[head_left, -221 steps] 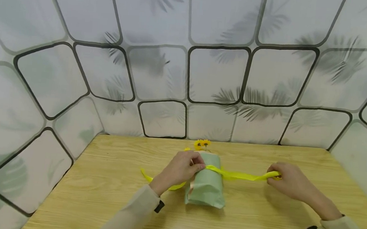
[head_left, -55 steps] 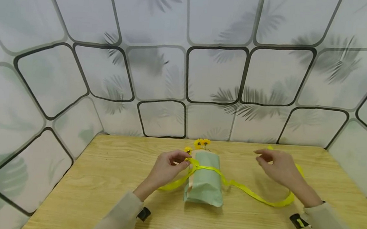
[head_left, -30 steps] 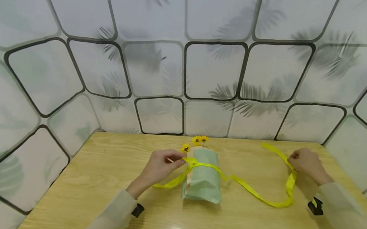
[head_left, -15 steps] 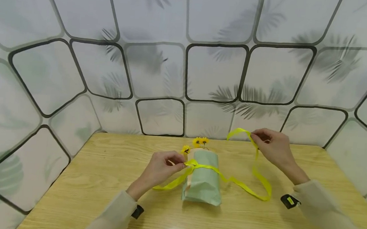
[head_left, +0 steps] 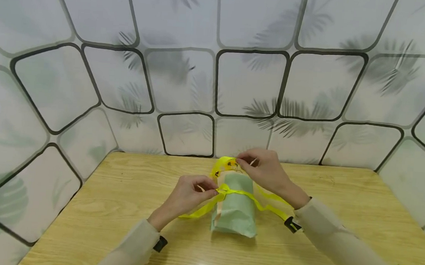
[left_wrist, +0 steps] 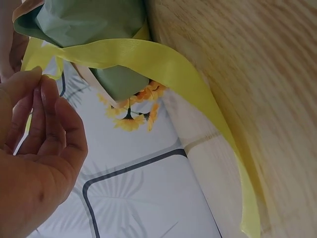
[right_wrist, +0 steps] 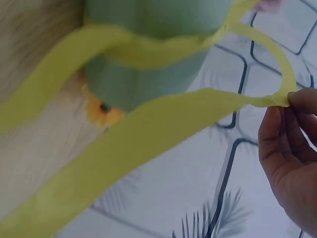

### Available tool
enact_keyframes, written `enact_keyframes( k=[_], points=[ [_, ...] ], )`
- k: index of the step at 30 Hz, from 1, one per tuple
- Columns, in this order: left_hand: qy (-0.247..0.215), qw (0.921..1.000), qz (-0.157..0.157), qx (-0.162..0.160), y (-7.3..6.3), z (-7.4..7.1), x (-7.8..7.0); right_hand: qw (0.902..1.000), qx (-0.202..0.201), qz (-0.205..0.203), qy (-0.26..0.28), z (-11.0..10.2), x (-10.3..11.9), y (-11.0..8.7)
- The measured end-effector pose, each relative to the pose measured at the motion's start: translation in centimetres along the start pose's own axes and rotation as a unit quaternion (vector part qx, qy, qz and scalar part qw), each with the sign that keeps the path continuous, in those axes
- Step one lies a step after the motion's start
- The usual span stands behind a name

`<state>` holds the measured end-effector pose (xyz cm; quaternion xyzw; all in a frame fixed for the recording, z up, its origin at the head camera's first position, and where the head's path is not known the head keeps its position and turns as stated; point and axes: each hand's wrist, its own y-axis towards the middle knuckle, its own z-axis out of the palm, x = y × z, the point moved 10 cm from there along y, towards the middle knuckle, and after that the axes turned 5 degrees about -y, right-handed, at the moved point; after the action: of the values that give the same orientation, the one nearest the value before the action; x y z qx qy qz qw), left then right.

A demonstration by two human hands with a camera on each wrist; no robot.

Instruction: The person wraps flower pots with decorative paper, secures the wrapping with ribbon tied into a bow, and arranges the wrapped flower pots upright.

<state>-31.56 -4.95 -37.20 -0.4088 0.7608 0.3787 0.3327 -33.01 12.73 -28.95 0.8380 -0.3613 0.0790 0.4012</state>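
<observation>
A bouquet wrapped in pale green paper (head_left: 233, 217) lies on the table, its yellow flowers (left_wrist: 130, 121) poking out at the far end. Around its middle runs a yellow ribbon (head_left: 243, 192), crossed at the left side of the wrap. My left hand (head_left: 189, 195) pinches the ribbon at that crossing between thumb and fingertips. Above the flowers, my right hand (head_left: 265, 172) pinches the long end of the ribbon (right_wrist: 163, 119), which arcs over in a loop. The other ribbon tail (left_wrist: 198, 89) trails along the table on the left.
The wooden table (head_left: 129, 234) carries the bouquet near its far side. Behind it stands a pale wall covering (head_left: 251, 85) with dark outlines and leaf prints. Black straps (head_left: 292, 225) sit at both wrists.
My right hand let go of the ribbon, reached right, took the long end again and brought it left over the flowers. My left hand shifted slightly left and stays by the crossing.
</observation>
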Motion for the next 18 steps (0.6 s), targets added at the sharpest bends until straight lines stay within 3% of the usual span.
enact_keyframes(
  k=[8, 18],
  points=[
    [0.003, 1.0000, 0.003, 0.001, 0.1, 0.1, -0.1, 0.9981, 0.059, -0.016, -0.004, 3.6, 0.8, -0.3],
    [0.005, 1.0000, -0.001, -0.005, 0.3, 0.1, -0.2, 0.9892, 0.141, -0.033, 0.023, 5.4, 1.3, -1.5]
  ],
)
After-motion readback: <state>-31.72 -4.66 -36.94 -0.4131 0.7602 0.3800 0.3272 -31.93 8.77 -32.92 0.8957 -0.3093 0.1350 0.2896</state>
